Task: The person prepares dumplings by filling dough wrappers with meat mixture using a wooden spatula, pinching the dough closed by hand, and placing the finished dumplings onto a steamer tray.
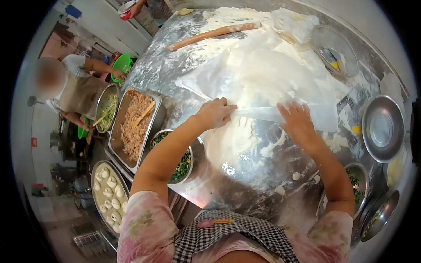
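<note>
A thin, translucent plastic sheet (263, 79) lies over a pale, floury mass in the middle of the metal table. Its near edge forms a folded strip running between my two hands. My left hand (217, 113) is closed on the left part of that edge, fingers curled and knuckles up. At the strip's right end, my right hand (297, 120) lies palm down with its fingers spread, touching the sheet; the fingertips are slightly blurred. Loose flour (232, 144) covers the tabletop just below the strip.
A wooden rolling pin (215, 35) lies at the back. On the left stand a tray of minced filling (158, 109), a bowl of chopped greens (191, 164) and a round tray of dumplings (93, 184). Metal bowls (383, 127) line the right. A co-worker (81, 92) stands at left.
</note>
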{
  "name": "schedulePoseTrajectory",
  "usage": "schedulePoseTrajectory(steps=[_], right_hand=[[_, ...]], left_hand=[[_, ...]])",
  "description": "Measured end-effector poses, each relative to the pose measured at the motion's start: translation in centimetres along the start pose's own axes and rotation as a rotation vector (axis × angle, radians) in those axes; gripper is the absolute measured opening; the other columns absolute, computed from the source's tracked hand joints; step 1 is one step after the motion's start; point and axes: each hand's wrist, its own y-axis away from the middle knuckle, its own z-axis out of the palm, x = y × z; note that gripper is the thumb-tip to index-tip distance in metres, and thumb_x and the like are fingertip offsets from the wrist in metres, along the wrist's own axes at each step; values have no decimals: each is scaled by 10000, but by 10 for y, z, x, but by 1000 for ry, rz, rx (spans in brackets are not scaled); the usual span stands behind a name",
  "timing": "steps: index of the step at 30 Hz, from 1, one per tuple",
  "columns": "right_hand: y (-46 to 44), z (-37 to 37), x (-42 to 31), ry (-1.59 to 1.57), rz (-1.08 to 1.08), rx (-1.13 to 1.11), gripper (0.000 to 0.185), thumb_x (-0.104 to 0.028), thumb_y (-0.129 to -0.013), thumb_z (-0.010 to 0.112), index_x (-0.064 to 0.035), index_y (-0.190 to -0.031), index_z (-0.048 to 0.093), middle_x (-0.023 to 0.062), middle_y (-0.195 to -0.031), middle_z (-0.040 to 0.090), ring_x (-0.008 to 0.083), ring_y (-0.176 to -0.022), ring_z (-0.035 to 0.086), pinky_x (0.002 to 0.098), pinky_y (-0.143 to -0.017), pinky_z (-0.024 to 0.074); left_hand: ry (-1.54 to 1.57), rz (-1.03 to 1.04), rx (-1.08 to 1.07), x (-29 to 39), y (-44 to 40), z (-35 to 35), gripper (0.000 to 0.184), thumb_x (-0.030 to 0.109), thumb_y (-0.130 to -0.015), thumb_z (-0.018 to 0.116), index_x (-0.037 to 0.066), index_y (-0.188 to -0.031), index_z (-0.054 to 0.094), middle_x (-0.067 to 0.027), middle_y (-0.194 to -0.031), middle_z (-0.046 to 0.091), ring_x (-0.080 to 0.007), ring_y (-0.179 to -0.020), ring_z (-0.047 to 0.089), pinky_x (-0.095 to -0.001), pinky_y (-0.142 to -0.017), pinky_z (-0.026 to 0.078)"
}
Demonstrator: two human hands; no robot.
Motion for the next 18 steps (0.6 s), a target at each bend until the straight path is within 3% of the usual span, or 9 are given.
schedulePoseTrajectory(steps=[6, 8, 9, 11, 13, 14, 18], right_hand=[[4, 7, 15, 65, 19, -421, 139, -136, -797, 549, -80, -911, 603, 127, -934, 619, 311, -939, 580, 462, -869, 414], [-4, 8, 28, 131, -16, -427, 75, -130, -795, 531, -88, -813, 591, 106, -845, 624, 313, -822, 603, 451, -765, 459], [-12, 7, 44, 16, 39, -324, 101, -152, -810, 516, -79, -826, 585, 131, -842, 611, 334, -824, 588, 452, -734, 453], [-36, -17, 65, -121, 219, -26, 157, -184, -847, 486, -56, -840, 577, 168, -848, 600, 370, -829, 568, 456, -707, 446], [-74, -31, 100, -104, 421, 126, 228, -224, -873, 456, -47, -838, 595, 184, -822, 625, 383, -782, 592, 486, -681, 458], [-85, -35, 115, -108, 420, 232, 241, -235, -865, 474, -30, -830, 596, 199, -844, 634, 395, -789, 595, 505, -686, 453], [-101, -19, 147, -108, 524, 237, 227, -232, -850, 499, -27, -840, 597, 211, -839, 619, 404, -812, 581, 490, -717, 454]], left_hand=[[-160, -163, -132, 4, -20, -14, 232, 188, -818, 525, 114, -1024, 604, -117, -933, 586, -311, -879, 600, -406, -753, 495], [-63, -150, 93, -7, -29, -21, 196, 133, -825, 506, 96, -993, 599, -128, -929, 584, -327, -859, 605, -418, -738, 496], [-15, -147, 206, -12, -36, -26, 181, 106, -828, 496, 87, -977, 597, -134, -927, 583, -334, -849, 607, -424, -731, 496], [168, -84, 767, -7, -60, -45, 153, 39, -816, 503, 71, -945, 580, -146, -907, 575, -344, -825, 603, -424, -708, 500], [277, -4, 1042, 20, -77, -83, 142, 19, -804, 530, 71, -928, 574, -142, -875, 571, -327, -802, 603, -408, -693, 508], [345, 12, 1009, 37, -79, -92, 130, 33, -795, 560, 72, -918, 575, -145, -899, 564, -323, -785, 601, -386, -681, 510], [399, 72, 394, 74, -83, -41, 189, 95, -776, 594, 73, -964, 590, -161, -982, 553, -331, -826, 594, -389, -735, 502]])
